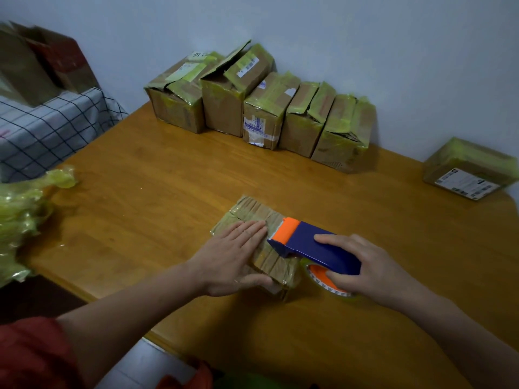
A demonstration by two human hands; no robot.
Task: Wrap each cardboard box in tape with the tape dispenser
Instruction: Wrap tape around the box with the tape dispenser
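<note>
Your left hand (238, 254) lies flat on the box (252, 211) in front of you. Its fingers are straight and press on the top, and the thumb is down at the near edge. Your right hand (373, 270) is wrapped round the blue handle of the tape dispenser (314, 244), with the fingers curled over it and the thumb against the tape roll (320, 277) underneath.

The dispenser's orange nose rests on the box top, just beside your left fingertips (259, 226). That closeness is the main risk. The cutting edge likely sits at that nose, and a pull toward your left hand could catch a finger.

The box looks small and light and is already creased with tape. If your palm eases off, the drag of the tape could slide or tip it on the smooth table (157, 192). With your thumb on the roll, it may bind, and the strip could wrinkle or tear crooked.

Further out, a heap of crumpled tape (19, 214) lies at the table's left edge, where loose sticky ends could snag a box you move that way. A single wrapped box (469, 169) sits near the far right corner, close enough to the edge to be knocked off. A row of boxes (261, 108) stands against the wall, some with flaps lifted, so they may need more tape.
</note>
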